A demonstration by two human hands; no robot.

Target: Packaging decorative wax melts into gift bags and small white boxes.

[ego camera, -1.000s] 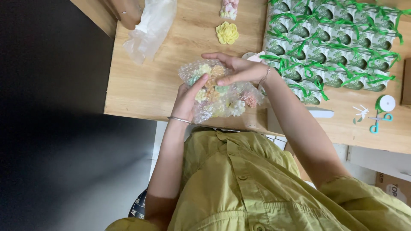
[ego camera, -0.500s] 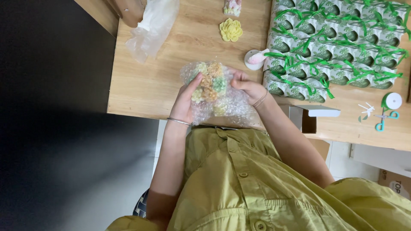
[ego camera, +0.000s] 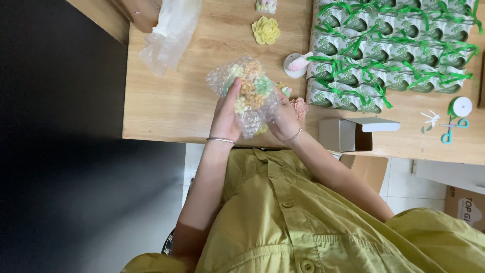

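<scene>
the left hand (ego camera: 226, 117) and the right hand (ego camera: 283, 120) are both closed around a bubble-wrap bundle (ego camera: 246, 93) of small yellow, orange and green flowers, gripping it from either side just above the near edge of the wooden table (ego camera: 166, 101), in the middle of the frame. a pink flower (ego camera: 300, 107) lies just beside the right hand. further up sit a yellow flower (ego camera: 265, 30) and a small white dish (ego camera: 295, 65). rows of patterned boxes tied with green ribbon (ego camera: 389, 50) fill the upper right. an open cardboard box (ego camera: 348, 134) sits at centre right, a clear plastic bag (ego camera: 169, 33) at upper left.
</scene>
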